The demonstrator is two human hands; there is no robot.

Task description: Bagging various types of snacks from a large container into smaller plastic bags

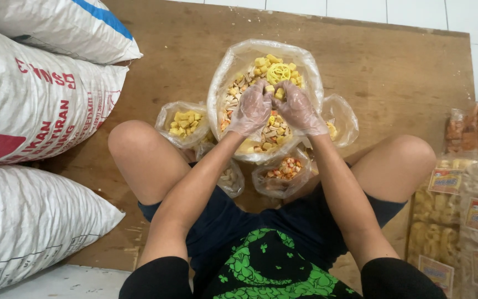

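Note:
A large clear plastic bag (233,63) stands open between my knees, filled with mixed yellow, beige and orange crackers. Both hands wear thin clear plastic gloves and are sunk into the mix. My left hand (250,108) curls over crackers on the left side. My right hand (297,108) sits right beside it, fingers bent around yellow cubes, and the two hands touch at the fingertips. A yellow net-shaped cracker (278,72) lies just beyond my fingers.
Smaller open bags ring the big one: yellow cubes (183,123), orange-speckled pieces (284,169), pale pieces (229,178) and one at right (341,119). White woven sacks (34,111) pile up at left. Packed cracker packets (460,205) stack at right on the wooden board (394,72).

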